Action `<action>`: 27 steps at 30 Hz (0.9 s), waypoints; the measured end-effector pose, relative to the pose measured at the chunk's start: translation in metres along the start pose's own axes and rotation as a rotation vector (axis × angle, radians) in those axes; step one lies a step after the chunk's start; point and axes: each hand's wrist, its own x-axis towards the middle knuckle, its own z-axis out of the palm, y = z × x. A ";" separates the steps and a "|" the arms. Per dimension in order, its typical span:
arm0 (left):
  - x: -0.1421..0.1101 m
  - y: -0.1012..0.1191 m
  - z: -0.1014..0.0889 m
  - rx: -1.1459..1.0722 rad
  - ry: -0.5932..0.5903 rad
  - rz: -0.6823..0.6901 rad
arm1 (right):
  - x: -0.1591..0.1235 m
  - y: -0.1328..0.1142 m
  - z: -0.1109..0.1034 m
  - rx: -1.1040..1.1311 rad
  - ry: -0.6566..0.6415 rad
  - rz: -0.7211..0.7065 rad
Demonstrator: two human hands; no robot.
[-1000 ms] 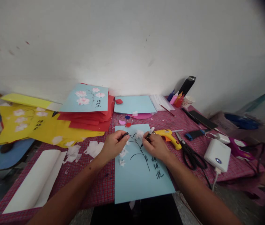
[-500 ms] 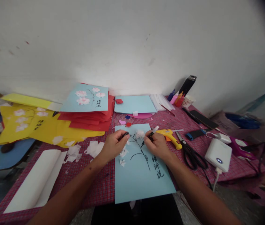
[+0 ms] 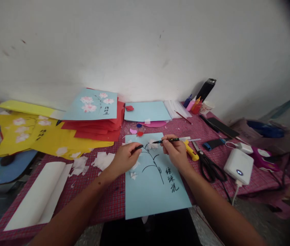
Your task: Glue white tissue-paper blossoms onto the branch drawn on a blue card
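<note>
A light blue sheet [image 3: 147, 201] lies in front of me with black ink stems, written characters on the right and white paper flowers. My right hand [image 3: 176, 153] is closed around a brush pen [image 3: 171, 139], its dark tip over the white flower [image 3: 153, 145] near the top; I cannot tell whether it touches. My left hand [image 3: 125, 158] is closed on a black pen cap [image 3: 139, 147] over the sheet's upper left. Below that hand sits another small white flower [image 3: 133, 175]. A yellow glue gun [image 3: 192, 152] lies just right of my right hand.
Black scissors [image 3: 210, 167], a white power bank [image 3: 239, 168] and cables are at the right. Torn white paper [image 3: 102, 160] and a white paper roll [image 3: 38, 194] lie left. Behind are red sheets [image 3: 96, 130] topped by a finished-looking blue card [image 3: 91, 111], paint bottles [image 3: 196, 106] and a black flask [image 3: 206, 89].
My right hand has shifted slightly right and turned the brush pen from upright to nearly level, its tip now pointing left at the top flower. My left hand stays almost in place.
</note>
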 end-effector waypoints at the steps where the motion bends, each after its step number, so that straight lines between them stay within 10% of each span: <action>1: 0.000 0.000 0.000 0.025 -0.006 0.016 | 0.000 -0.001 0.000 0.051 0.004 0.014; 27: -0.004 0.008 0.002 0.101 -0.102 0.133 | -0.006 -0.010 0.010 0.198 -0.280 0.204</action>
